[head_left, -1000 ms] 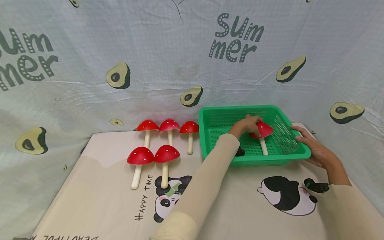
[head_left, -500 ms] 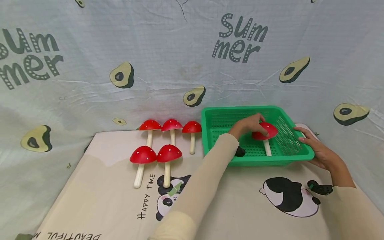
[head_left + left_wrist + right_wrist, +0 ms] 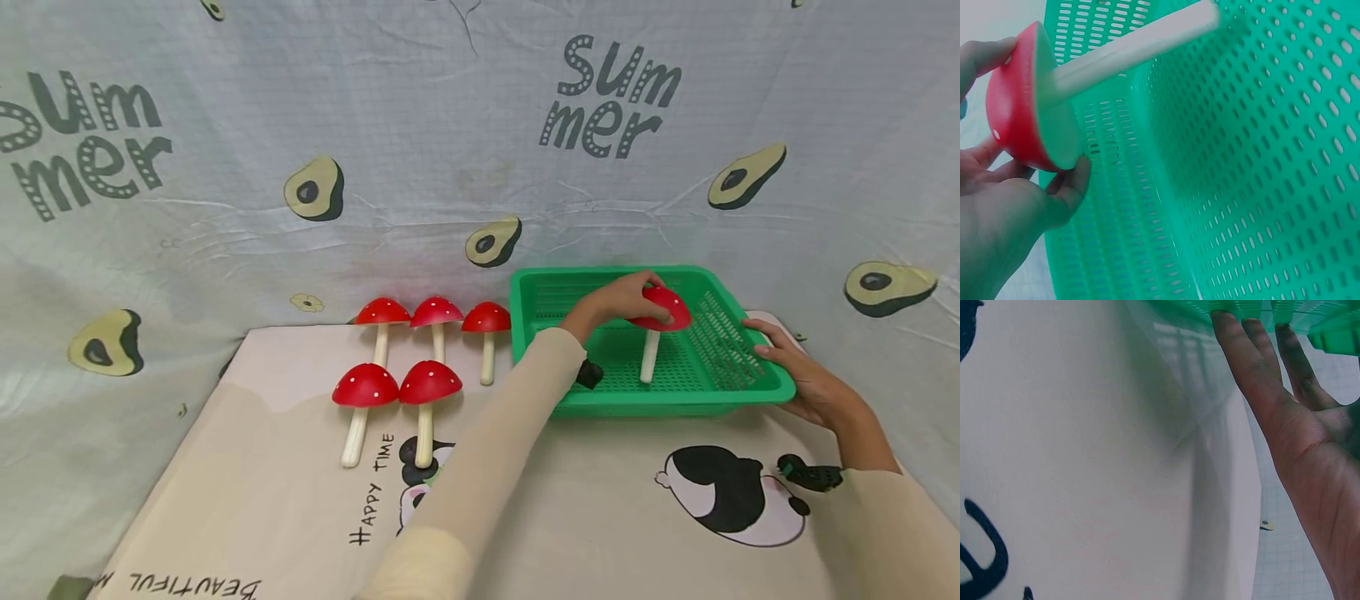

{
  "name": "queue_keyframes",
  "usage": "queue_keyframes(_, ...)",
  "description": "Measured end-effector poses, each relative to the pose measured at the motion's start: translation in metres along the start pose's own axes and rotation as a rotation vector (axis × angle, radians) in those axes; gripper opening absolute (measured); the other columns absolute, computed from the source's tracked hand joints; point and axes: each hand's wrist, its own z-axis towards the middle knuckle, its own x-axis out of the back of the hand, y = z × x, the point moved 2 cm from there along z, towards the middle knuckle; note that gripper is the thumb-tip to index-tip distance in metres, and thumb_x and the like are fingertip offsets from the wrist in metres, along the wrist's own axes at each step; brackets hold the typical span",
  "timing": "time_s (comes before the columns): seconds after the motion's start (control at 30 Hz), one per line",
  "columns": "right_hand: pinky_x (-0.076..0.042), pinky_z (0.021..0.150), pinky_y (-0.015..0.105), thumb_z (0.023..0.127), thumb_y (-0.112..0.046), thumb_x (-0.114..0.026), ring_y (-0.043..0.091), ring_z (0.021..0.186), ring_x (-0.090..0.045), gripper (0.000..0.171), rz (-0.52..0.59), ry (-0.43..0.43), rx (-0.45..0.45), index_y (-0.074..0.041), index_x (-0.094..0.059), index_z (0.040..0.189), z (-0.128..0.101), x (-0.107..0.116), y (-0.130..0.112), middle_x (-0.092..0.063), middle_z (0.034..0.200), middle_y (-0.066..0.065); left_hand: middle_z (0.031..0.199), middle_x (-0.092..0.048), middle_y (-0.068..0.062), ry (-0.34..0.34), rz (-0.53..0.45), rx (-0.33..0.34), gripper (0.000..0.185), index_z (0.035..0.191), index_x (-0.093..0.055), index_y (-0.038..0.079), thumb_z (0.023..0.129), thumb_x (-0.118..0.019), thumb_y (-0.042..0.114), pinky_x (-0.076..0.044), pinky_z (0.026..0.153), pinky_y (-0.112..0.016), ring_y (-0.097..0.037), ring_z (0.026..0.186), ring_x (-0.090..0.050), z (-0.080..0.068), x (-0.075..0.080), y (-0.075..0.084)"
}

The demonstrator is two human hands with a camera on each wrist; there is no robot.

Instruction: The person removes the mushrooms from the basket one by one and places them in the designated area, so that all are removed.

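My left hand (image 3: 624, 298) holds a toy mushroom (image 3: 678, 308) by its red, white-dotted cap, inside the green plastic basket (image 3: 750, 398). Its white stalk points down in the head view. Seen from the left wrist, fingers and thumb clasp the cap's edge while the stalk (image 3: 1135, 51) sticks out toward the perforated wall. At the basket's right end, my right hand (image 3: 813, 383) grips the rim. In the right wrist view, several fingers (image 3: 1250, 365) reach up against the basket's green underside; the thumb's tip is out of that frame.
Left of the basket, three toy mushrooms (image 3: 488, 318) lie in a back row, with two more (image 3: 431, 385) in front. A patterned cloth covers the table (image 3: 277, 467). Behind it hangs a printed cloth backdrop (image 3: 420, 125). Small black devices (image 3: 810, 473) sit at both wrists.
My left hand has lifted the mushroom a little within the basket, and its stalk has swung leftward. The right hand keeps its place on the basket. The head view has shifted slightly.
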Motion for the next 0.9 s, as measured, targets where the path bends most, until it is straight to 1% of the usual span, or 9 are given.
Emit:
queue_keyframes(0.07, -0.062, 0.078, 0.036, 0.113, -0.017, -0.027, 0.017, 0.099, -0.07, 0.043, -0.004, 0.002, -0.006, -0.038, -0.025, 0.15, -0.001, 0.0, 0.001, -0.054, 0.128, -0.006, 0.129, -0.056, -0.004, 0.018, 0.005, -0.003, 0.058, 0.141, -0.048, 0.008, 0.09, -0.074, 0.019, -0.054, 0.079, -0.023, -0.009, 0.105, -0.052, -0.001, 0.002, -0.001)
queue_keyframes(0.23, -0.062, 0.077, 0.037, 0.112, -0.018, -0.028, 0.016, 0.099, -0.07, 0.043, -0.052, 0.029, -0.016, -0.04, -0.025, 0.149, -0.002, 0.0, 0.002, -0.052, 0.128, -0.008, 0.126, -0.056, 0.0, 0.054, 0.034, -0.001, 0.057, 0.14, -0.05, 0.011, 0.091, -0.075, 0.027, -0.055, 0.087, -0.029, -0.009, 0.107, -0.05, -0.006, 0.006, -0.002)
queue_keyframes(0.37, -0.062, 0.076, 0.036, 0.112, -0.019, -0.028, 0.014, 0.099, -0.069, 0.043, -0.086, 0.046, -0.017, -0.04, -0.024, 0.149, -0.002, 0.0, 0.001, -0.049, 0.129, -0.009, 0.121, -0.057, 0.001, 0.08, 0.038, -0.017, 0.055, 0.138, -0.053, 0.013, 0.091, -0.074, 0.034, -0.054, 0.092, -0.034, -0.011, 0.106, -0.051, -0.009, 0.012, -0.004)
queue_keyframes(0.53, -0.062, 0.076, 0.035, 0.112, -0.02, -0.029, 0.014, 0.098, -0.069, 0.043, -0.092, 0.053, -0.026, -0.041, -0.025, 0.149, -0.001, 0.0, 0.001, -0.047, 0.129, -0.009, 0.118, -0.057, 0.0, 0.074, 0.05, -0.048, 0.052, 0.136, -0.056, 0.01, 0.093, -0.072, 0.036, -0.053, 0.097, -0.039, -0.013, 0.106, -0.052, -0.013, 0.018, -0.008)
queue_keyframes(0.63, -0.062, 0.076, 0.036, 0.112, -0.02, -0.03, 0.014, 0.098, -0.069, 0.042, -0.09, 0.056, -0.033, -0.042, -0.025, 0.148, -0.001, -0.001, 0.002, -0.047, 0.129, -0.009, 0.119, -0.057, 0.0, 0.075, 0.066, -0.048, 0.052, 0.136, -0.056, 0.01, 0.093, -0.072, 0.036, -0.052, 0.096, -0.037, -0.013, 0.106, -0.052, -0.015, 0.021, -0.009)
queue_keyframes(0.7, -0.062, 0.076, 0.036, 0.112, -0.02, -0.03, 0.014, 0.098, -0.069, 0.042, -0.087, 0.056, -0.031, -0.042, -0.025, 0.149, -0.001, -0.001, 0.002, -0.047, 0.129, -0.009, 0.121, -0.057, 0.0, 0.081, 0.075, -0.048, 0.053, 0.137, -0.054, 0.01, 0.094, -0.072, 0.036, -0.053, 0.093, -0.033, -0.013, 0.107, -0.053, -0.017, 0.024, -0.008)
queue_keyframes(0.83, -0.062, 0.076, 0.036, 0.112, -0.019, -0.029, 0.014, 0.098, -0.069, 0.043, -0.085, 0.055, -0.021, -0.041, -0.025, 0.149, -0.001, 0.0, 0.002, -0.046, 0.13, -0.01, 0.125, -0.058, -0.002, 0.088, 0.086, -0.044, 0.057, 0.141, -0.051, 0.009, 0.094, -0.071, 0.034, -0.052, 0.087, -0.026, -0.013, 0.109, -0.053, -0.021, 0.03, -0.003)
queue_keyframes(0.9, -0.062, 0.076, 0.036, 0.112, -0.019, -0.029, 0.014, 0.098, -0.069, 0.043, -0.08, 0.052, -0.017, -0.041, -0.025, 0.149, -0.001, 0.001, 0.001, -0.046, 0.13, -0.01, 0.127, -0.058, -0.002, 0.088, 0.084, -0.04, 0.059, 0.143, -0.049, 0.009, 0.095, -0.071, 0.034, -0.051, 0.086, -0.024, -0.013, 0.11, -0.054, -0.023, 0.033, -0.001)
